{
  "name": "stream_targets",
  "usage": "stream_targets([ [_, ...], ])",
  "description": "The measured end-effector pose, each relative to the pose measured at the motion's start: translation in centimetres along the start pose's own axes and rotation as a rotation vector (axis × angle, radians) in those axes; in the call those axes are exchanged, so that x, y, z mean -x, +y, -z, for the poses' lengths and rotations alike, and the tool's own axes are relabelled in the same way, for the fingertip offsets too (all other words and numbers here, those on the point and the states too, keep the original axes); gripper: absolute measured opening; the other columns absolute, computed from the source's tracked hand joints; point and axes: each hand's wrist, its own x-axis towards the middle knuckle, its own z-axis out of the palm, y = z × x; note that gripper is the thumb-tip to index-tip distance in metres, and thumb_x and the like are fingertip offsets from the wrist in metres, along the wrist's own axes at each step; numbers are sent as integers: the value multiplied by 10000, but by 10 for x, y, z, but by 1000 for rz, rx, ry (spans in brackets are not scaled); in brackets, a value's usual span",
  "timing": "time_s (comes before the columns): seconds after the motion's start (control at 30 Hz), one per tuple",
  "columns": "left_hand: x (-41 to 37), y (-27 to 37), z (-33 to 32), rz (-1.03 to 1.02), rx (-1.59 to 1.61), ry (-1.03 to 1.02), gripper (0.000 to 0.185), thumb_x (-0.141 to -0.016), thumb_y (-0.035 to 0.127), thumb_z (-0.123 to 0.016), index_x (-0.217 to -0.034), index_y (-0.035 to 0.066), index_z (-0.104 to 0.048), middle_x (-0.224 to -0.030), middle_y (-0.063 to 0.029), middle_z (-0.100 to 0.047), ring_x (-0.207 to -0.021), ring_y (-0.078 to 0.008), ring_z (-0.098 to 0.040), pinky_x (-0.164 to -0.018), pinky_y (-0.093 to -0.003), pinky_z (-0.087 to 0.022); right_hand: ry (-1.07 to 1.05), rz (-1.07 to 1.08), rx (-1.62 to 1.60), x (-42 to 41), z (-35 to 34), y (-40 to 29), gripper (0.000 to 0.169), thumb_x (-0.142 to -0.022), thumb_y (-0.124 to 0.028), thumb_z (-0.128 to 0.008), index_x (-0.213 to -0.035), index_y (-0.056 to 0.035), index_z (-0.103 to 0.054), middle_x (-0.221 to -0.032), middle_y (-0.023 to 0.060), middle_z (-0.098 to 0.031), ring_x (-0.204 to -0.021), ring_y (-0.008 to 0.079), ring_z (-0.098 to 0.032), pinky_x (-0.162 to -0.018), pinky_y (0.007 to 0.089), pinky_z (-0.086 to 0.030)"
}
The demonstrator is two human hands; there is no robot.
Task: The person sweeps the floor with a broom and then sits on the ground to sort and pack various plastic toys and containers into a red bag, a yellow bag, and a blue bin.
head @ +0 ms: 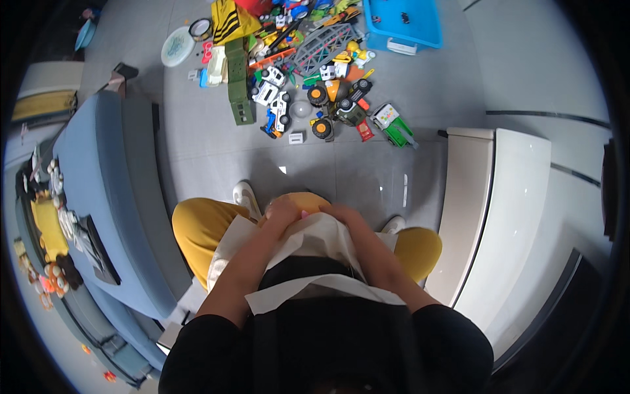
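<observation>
My left hand (284, 210) rests on a round orange-yellow object (310, 201) low between my knees. On the other side of it lies my right hand (339, 213). What this object is, and whether either hand grips it, I cannot tell. A small pink thing (304, 214) shows between the hands, and a white cloth or apron (315, 234) hangs over my lap. Ahead on the floor is a heap of toys: a white toy car (281, 109), a green toy truck (393, 129), a grey lattice toy track (325, 48) and a long dark green toy piece (238, 81).
A blue plastic bin (408, 22) with small items inside stands beyond the toys at the right. To the left is a blue sofa (98, 197) holding clothes and plush toys. A white low cabinet (517, 212) borders the right side. A tape roll (201, 29) lies by a round white lid (177, 47).
</observation>
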Motion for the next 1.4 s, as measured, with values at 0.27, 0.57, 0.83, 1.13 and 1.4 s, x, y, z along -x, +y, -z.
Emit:
stream_targets([
  [0.27,-66,28,39,-301,188,431,254,-831,266,-475,-999,103,-574,-959,-153,-617,-911,-340,-582,-778,-427,-463,701,282,213,-21,56,-54,402,-798,-364,-492,-1034,-53,-589,-1086,196,-565,-1001,366,-541,-853,450,-431],
  [0.57,-39,52,68,-618,496,489,217,-837,204,-547,-981,46,-584,-849,-118,-635,-777,-220,-617,-702,-316,-466,1595,532,-268,206,60,-18,254,-837,-241,-543,-1027,-84,-603,-808,155,-621,-723,276,-605,-658,349,-472],
  [0.83,-13,107,60,-855,547,301,216,-826,169,-544,-989,34,-583,-934,-116,-626,-861,-225,-599,-761,-316,-458,1622,619,-571,224,39,56,247,-829,-152,-568,-1054,-55,-601,-846,79,-644,-729,147,-574,-687,257,-457],
  [1.13,-51,121,-45,-1007,113,208,318,-764,219,-598,-1028,48,-551,-1009,-158,-578,-966,-321,-536,-836,-380,-422,1294,1,-844,12,-8,189,361,-781,-179,-540,-1120,-62,-574,-746,71,-612,-614,117,-557,-502,264,-448],
  [1.4,-55,170,-70,-1201,-198,274,485,-733,219,-623,-1161,51,-466,-1202,-194,-443,-1159,-370,-384,-961,-520,-276,1013,-232,-935,-42,-123,182,353,-745,-180,-551,-1091,-115,-586,-1020,148,-614,-972,320,-569,-837,396,-447],
])
